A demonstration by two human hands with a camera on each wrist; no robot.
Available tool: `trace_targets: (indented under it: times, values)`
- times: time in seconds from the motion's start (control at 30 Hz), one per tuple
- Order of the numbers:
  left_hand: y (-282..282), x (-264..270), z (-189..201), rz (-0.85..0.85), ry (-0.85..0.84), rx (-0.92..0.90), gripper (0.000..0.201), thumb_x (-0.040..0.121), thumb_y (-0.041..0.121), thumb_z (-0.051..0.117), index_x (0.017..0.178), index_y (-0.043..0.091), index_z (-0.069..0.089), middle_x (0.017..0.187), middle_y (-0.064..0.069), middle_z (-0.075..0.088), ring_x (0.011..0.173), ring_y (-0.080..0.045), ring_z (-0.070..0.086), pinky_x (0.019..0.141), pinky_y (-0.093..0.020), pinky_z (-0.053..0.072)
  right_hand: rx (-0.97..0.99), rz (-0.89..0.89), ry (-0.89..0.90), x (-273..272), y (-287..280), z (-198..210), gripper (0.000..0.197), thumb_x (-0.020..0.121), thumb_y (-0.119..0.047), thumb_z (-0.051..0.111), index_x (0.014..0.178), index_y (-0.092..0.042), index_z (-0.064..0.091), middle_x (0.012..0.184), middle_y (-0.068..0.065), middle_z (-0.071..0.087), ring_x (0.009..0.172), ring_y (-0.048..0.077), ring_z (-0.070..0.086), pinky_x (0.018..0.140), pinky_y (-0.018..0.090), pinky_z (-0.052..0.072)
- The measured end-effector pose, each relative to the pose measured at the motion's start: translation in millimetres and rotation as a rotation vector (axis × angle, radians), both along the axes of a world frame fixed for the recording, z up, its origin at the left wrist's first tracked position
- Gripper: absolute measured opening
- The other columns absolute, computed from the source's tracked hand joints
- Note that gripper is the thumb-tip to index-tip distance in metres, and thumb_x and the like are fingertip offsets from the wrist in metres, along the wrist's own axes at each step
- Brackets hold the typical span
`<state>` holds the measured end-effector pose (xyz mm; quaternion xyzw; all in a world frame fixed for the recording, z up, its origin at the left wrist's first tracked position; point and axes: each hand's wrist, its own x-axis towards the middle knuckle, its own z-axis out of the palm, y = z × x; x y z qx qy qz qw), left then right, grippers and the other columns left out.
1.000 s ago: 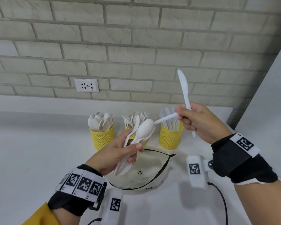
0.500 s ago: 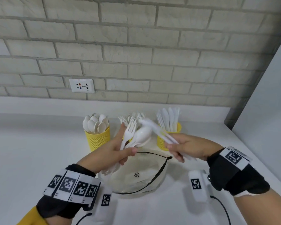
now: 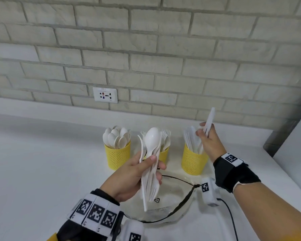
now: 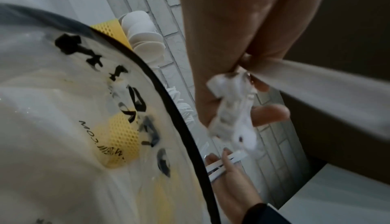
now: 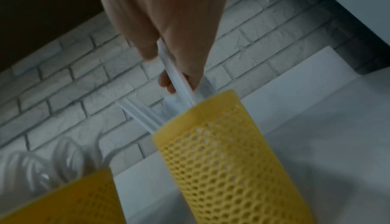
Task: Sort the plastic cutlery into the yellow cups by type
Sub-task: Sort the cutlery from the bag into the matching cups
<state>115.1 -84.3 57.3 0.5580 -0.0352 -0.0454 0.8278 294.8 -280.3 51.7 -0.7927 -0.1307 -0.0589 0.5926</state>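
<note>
Over right cup (image 3: 193, 160), right hand (image 3: 209, 143) pinches knife (image 3: 209, 121) — wrist-view only: tip inside.

right hand (image 3: 208, 141): left the left hand's bundle and moved to 2 o'clock over the right-most yellow mesh cup (image 3: 193, 160) | white plastic knife (image 3: 209, 121): swung from slanting to near upright, lower end at that cup's rim | left hand (image 3: 134, 174): raised its bundle of white plastic cutlery (image 3: 150, 164) upright, spoon bowl on top
</note>
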Motion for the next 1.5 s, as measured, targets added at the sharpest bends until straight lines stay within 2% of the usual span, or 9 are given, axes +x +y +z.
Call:
trace_targets:
  times: [0.13,0.27,0.37,0.53,0.67,1.13,1.27,1.37,1.5]
  values:
    - [4,4,-1,0.007,0.027,-0.072,0.016,0.091,0.02,0.053,0.104,0.012,0.046,0.066,0.0,0.05,0.049,-0.011,0.044,0.06,-0.028,0.048,-0.067,-0.116,0.028,5,0,-8,0.046,0.09,-0.012,0.055,0.132,-0.006,0.038,0.107,0.009,0.047,0.11,0.028,0.052,0.084,0.021,0.036]
    - [2,7,-2,0.011,0.038,-0.136,0.025,0.089,0.007,0.053,0.114,0.006,0.049,0.072,-0.004,0.058,0.049,-0.013,0.051,0.06,-0.029,0.052,-0.117,-0.253,-0.262,-8,3,11,0.04,0.086,-0.006,0.059,0.124,-0.009,0.048,0.118,0.017,0.045,0.112,0.027,0.05,0.094,0.027,0.041]
    - [-2,10,-1,0.006,0.067,-0.165,0.02,0.093,0.001,0.044,0.11,0.0,0.054,0.086,-0.01,0.07,0.06,-0.02,0.065,0.061,-0.033,0.057,-0.119,0.102,-0.56,-50,18,39,0.022,0.081,-0.004,0.061,0.089,-0.024,0.065,0.09,-0.002,0.054,0.087,0.001,0.054,0.072,0.009,0.039]
    - [-3,12,-1,-0.045,0.091,-0.226,0.025,0.083,0.0,0.05,0.106,-0.007,0.054,0.081,-0.016,0.067,0.072,-0.023,0.068,0.066,-0.031,0.057,-0.458,0.8,-0.543,-109,41,44,0.031,0.074,0.007,0.055,0.085,-0.013,0.075,0.085,0.006,0.052,0.075,0.005,0.051,0.069,0.018,0.048]
    - [0,10,-6,-0.06,0.122,-0.313,0.036,0.08,0.003,0.055,0.115,-0.006,0.054,0.099,-0.022,0.061,0.093,-0.032,0.063,0.084,-0.046,0.055,-0.602,0.829,-0.607,-112,39,43,0.029,0.077,0.001,0.056,0.088,-0.018,0.075,0.093,-0.006,0.044,0.085,0.002,0.044,0.075,0.008,0.044]
    - [-8,4,12,-0.117,0.306,-0.542,0.028,0.081,0.006,0.045,0.083,-0.007,0.07,0.083,-0.02,0.072,0.071,-0.026,0.072,0.06,-0.032,0.059,-0.5,0.743,-0.776,-126,25,32,0.008,0.086,-0.026,0.056,0.092,-0.029,0.061,0.109,-0.01,0.049,0.1,0.01,0.053,0.084,0.032,0.047]
    - [-10,6,16,0.023,0.308,-0.448,0.021,0.096,0.01,0.041,0.091,-0.001,0.058,0.07,-0.016,0.071,0.054,-0.021,0.069,0.049,-0.029,0.057,-0.164,0.72,-0.611,-135,22,46,0.014,0.095,-0.036,0.041,0.093,-0.035,0.054,0.11,-0.008,0.059,0.106,0.009,0.058,0.092,0.022,0.044]
    - [-13,5,11,0.159,0.254,-0.274,0.006,0.096,0.01,0.045,0.095,0.008,0.051,0.065,-0.008,0.064,0.038,-0.011,0.05,0.042,-0.022,0.048,0.13,0.608,-0.478,-143,24,60,0.018,0.096,-0.029,0.037,0.091,-0.04,0.05,0.081,-0.001,0.062,0.079,0.012,0.062,0.079,0.017,0.045]
    - [-24,10,-7,0.461,-0.017,0.423,0.021,0.091,0.011,0.054,0.109,0.016,0.044,0.075,0.001,0.053,0.062,-0.015,0.05,0.061,-0.029,0.047,0.087,0.446,-0.209,-145,40,62,0.012,0.084,-0.038,0.055,0.094,-0.031,0.054,0.061,-0.015,0.056,0.053,-0.001,0.052,0.058,0.013,0.041]
